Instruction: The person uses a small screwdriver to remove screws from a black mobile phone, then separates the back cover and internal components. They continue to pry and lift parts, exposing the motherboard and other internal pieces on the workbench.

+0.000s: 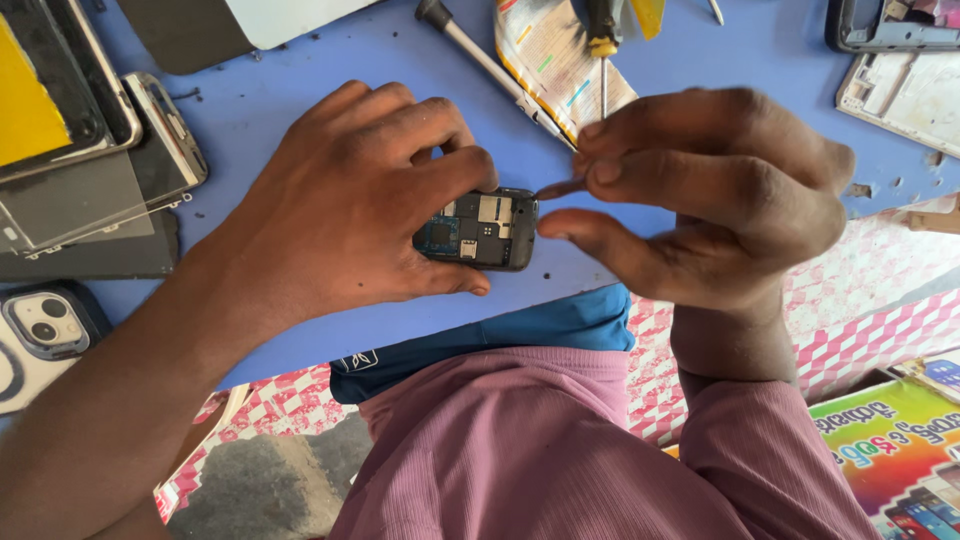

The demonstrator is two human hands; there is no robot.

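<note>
My left hand (350,205) presses down on a small opened phone (487,230) lying on the blue table (300,80), its circuit board and metal slots exposed. My right hand (710,190) hovers just right of the phone, with thumb and fingers pinched on a thin metal tool whose tip (545,190) touches the phone's upper right corner. The rest of the tool is hidden inside the hand.
Several phone frames and screens (90,170) are stacked at the left, with a cased phone (40,325) below them. A screwdriver (480,60) and a printed packet (560,55) lie at the top centre. More phone parts (900,60) sit at the top right.
</note>
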